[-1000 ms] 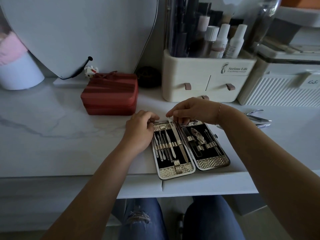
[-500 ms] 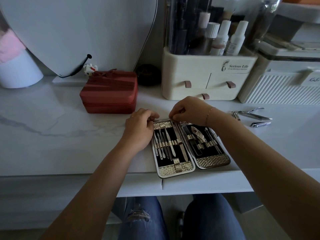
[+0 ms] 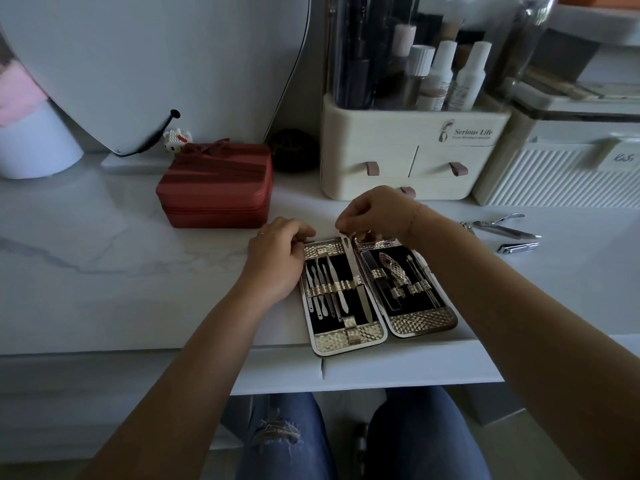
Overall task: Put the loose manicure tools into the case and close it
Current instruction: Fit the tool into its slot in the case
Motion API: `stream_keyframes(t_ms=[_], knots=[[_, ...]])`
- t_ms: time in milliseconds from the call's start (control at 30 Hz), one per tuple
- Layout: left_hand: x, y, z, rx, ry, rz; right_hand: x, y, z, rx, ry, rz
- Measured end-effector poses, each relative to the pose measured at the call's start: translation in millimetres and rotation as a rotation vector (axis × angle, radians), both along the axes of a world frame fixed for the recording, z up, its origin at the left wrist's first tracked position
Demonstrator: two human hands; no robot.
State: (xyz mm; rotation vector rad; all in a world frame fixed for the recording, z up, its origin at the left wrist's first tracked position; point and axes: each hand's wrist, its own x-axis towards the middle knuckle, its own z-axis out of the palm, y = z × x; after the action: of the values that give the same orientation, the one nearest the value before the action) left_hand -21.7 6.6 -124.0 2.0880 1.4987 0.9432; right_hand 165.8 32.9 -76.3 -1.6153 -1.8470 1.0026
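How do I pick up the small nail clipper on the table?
Pinch the small nail clipper across its two long sides, near the middle, coming straight down from above. It lies flat on the table with bare space around it, so that is probably easiest.

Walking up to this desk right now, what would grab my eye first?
The gold-trimmed manicure case lies open at the front edge of the desk, with rows of steel tools strapped against black lining. Over its far end, the right hand pinches the tip of a long nail file by the hinge, while the left hand holds the case's far left corner. Off to the right, loose clippers lie on the desk.
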Motion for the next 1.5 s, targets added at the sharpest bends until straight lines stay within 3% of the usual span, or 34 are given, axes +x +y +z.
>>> stream_keyframes(t_ms=[367, 567, 700, 833, 1167, 1500], knots=[[0, -1, 1, 0.01, 0.002, -0.001, -4, 28, 18, -0.355, -0.215, 0.166], [0, -1, 2, 0.005, 0.015, 0.0, 1, 38, 14, -0.39, -0.184, 0.19], [0, -2, 4, -0.004, 0.018, -0.001, -2, 45, 16, -0.572, -0.149, 0.269], [1, -3, 5, -0.01, 0.014, -0.002, -11, 48, 20, -0.662, -0.243, 0.314], [1, -2, 4, -0.01, 0.003, 0.003, -13, 40, 18, -0.406, -0.424, 0.273], [2, -3, 3, 0.001, 0.023, 0.014, 4, 32, 6, -0.256, -0.239, 0.262]])
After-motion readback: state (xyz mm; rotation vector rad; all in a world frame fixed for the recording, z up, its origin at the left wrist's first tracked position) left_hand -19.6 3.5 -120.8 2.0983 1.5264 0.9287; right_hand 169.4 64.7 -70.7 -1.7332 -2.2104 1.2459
